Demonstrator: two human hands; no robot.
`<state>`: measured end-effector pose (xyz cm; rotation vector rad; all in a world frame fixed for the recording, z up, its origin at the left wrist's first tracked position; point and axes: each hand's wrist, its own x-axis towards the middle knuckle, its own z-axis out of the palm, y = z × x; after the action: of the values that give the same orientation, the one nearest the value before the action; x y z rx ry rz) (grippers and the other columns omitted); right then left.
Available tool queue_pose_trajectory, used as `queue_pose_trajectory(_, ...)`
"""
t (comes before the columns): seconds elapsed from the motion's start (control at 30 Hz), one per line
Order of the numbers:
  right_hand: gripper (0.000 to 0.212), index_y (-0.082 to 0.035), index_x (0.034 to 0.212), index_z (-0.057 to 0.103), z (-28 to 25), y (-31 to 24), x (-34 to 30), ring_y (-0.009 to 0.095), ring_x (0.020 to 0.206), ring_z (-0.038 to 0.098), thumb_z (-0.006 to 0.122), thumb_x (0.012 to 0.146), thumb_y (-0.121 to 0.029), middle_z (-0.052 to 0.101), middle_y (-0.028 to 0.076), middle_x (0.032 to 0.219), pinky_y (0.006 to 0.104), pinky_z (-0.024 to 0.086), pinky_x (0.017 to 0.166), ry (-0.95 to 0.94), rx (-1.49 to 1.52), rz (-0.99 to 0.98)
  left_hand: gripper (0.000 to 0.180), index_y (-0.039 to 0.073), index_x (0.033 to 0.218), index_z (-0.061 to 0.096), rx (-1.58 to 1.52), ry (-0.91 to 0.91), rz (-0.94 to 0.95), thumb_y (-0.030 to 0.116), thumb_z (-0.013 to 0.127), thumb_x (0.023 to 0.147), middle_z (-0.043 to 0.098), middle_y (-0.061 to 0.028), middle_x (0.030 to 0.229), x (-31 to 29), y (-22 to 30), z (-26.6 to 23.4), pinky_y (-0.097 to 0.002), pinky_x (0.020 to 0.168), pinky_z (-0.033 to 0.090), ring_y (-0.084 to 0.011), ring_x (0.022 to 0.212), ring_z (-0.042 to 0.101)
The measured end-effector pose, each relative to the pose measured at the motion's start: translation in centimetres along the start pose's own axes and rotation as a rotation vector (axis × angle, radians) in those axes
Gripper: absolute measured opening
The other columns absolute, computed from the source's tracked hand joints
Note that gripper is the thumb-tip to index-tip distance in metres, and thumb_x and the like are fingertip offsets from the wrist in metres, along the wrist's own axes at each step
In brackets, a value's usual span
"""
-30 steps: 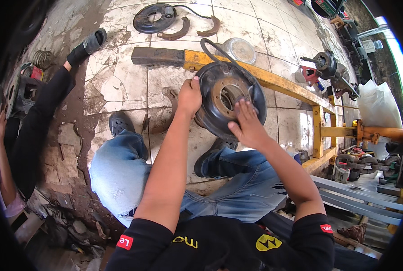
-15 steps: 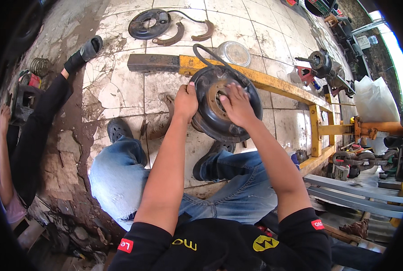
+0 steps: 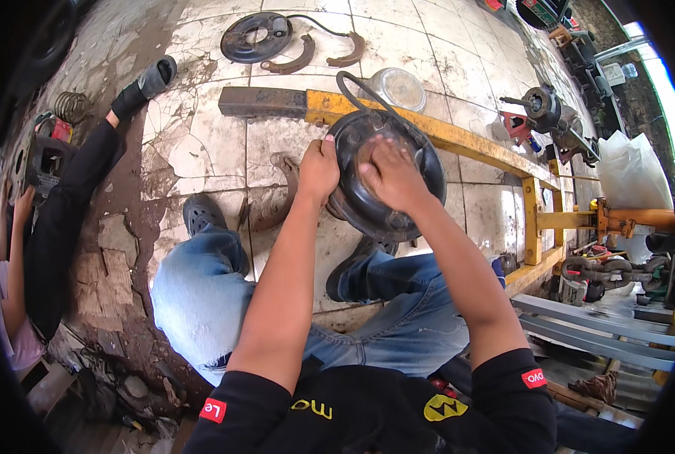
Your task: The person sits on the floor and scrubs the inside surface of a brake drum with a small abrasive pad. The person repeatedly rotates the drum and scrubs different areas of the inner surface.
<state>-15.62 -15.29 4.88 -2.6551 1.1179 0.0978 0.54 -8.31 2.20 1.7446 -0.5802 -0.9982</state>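
My left hand (image 3: 319, 171) grips the left rim of a round black brake backing plate (image 3: 386, 219), the thumb lying over its edge. The plate is tilted up in front of my knees. My right hand (image 3: 395, 180) rests flat on its middle, fingers stretched out, covering most of the central opening. A black cable (image 3: 342, 82) loops from the plate's top. On the tiles beside my left hand lies a rusty curved brake shoe (image 3: 283, 203), partly hidden by my forearm.
A yellow steel beam (image 3: 466, 141) runs behind the plate, with a round silver-grey lid-like thing (image 3: 399, 89) beyond it. Farther back lie another backing plate (image 3: 235, 50) and two brake shoes (image 3: 296, 60). At left, another person's hand (image 3: 24, 204) touches a dark part (image 3: 50, 165).
My right hand has slid left across the plate's face and now covers more of the central opening. My left hand keeps its hold. The other person's hand has shifted right.
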Motion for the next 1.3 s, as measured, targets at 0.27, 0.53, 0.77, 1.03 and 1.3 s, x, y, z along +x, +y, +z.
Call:
queue_pose_trajectory(0.27, 0.059, -0.003, 0.142, 0.043, -1.6, -0.9, -5.9, 0.037, 0.143, 0.028, 0.037, 0.102, -0.046, 0.036, 0.019, 0.151, 0.0449, 0.029, 0.114, -0.118, 0.063, -0.367, 0.056, -0.006, 0.123, 0.055, -0.081, -0.010, -0.039, 0.044, 0.040, 0.103, 0.064, -0.0228, 0.111, 0.1, -0.1, -0.1, -0.0385, 0.090, 0.046, -0.0303, 0.101, 0.061)
queue_pose_trajectory(0.53, 0.058, -0.005, 0.143, 0.042, -1.3, -0.9, -7.0, 0.034, 0.143, 0.027, 0.034, 0.102, -0.046, 0.036, 0.016, 0.152, 0.0473, 0.023, 0.116, -0.072, -0.110, -0.370, 0.054, -0.007, 0.115, 0.057, -0.099, 0.004, -0.053, 0.042, 0.038, 0.103, 0.064, -0.0275, 0.107, -0.2, 0.0, 0.2, -0.0427, 0.089, 0.046, -0.0396, 0.100, 0.062)
queue_pose_trajectory(0.77, 0.059, -0.006, 0.144, 0.041, 0.2, -1.7, -2.6, 0.033, 0.146, 0.022, 0.032, 0.103, -0.047, 0.029, 0.014, 0.155, 0.0478, 0.021, 0.117, -0.058, 0.073, -0.266, 0.052, -0.008, 0.115, 0.056, -0.055, 0.041, 0.026, 0.040, 0.038, 0.103, 0.063, -0.0294, 0.108, 0.8, -1.4, 0.5, -0.0447, 0.090, 0.045, -0.0431, 0.102, 0.061)
queue_pose_trajectory(1.03, 0.058, -0.004, 0.143, 0.042, -1.8, -0.2, -8.4, 0.033, 0.146, 0.022, 0.033, 0.103, -0.045, 0.030, 0.016, 0.155, 0.0477, 0.021, 0.117, -0.177, -0.007, -0.371, 0.051, -0.006, 0.113, 0.057, -0.069, 0.059, 0.006, 0.041, 0.040, 0.103, 0.065, -0.0274, 0.105, 0.3, -0.7, 1.0, -0.0423, 0.088, 0.046, -0.0394, 0.097, 0.062)
queue_pose_trajectory(1.3, 0.068, -0.002, 0.145, 0.038, -0.6, -0.2, -8.5, 0.035, 0.146, 0.020, 0.031, 0.101, -0.053, 0.028, 0.018, 0.155, 0.0489, 0.018, 0.118, -0.102, 0.013, -0.256, 0.050, -0.004, 0.114, 0.059, -0.079, 0.025, 0.003, 0.042, 0.043, 0.102, 0.066, -0.0207, 0.100, 1.1, -1.8, 0.8, -0.0402, 0.083, 0.048, -0.0306, 0.091, 0.063)
